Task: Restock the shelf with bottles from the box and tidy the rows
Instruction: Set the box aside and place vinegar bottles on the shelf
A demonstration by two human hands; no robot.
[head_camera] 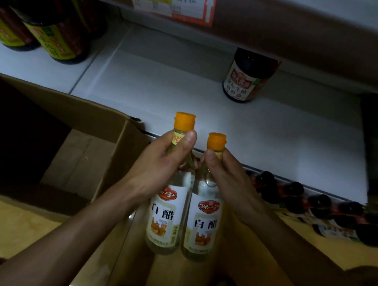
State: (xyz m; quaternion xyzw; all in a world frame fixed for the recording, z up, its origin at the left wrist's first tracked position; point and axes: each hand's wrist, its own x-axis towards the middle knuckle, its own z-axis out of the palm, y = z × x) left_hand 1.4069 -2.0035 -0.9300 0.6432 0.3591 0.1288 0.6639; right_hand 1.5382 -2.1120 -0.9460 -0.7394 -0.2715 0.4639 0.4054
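Low in the middle of the frame, two bare arms reach up from the bottom corners. The left hand has its fingers and thumb curled round the thin neck of a white vinegar bottle. The right hand pinches the neck of a second white vinegar bottle just under its top. Both bottles are clear, with white labels and orange caps. They hang side by side, just beside each other, with the left one held a bit higher. Their bottoms are near the bottom middle of the frame, in front of the shelf edge.

To the left of the hands sits an open cardboard box. Its inside is dark.

Past the hands, across the middle of the frame, lies a white shelf. At the lower right, under the shelf edge, a row of dark bottles shows its round tops.

Farther back on the shelf, at the upper right, stands one dark bottle with a red and white label. At the upper left stand dark bottles with yellow labels, close together.

At the top of the frame, paper tags hang on the shelf above.
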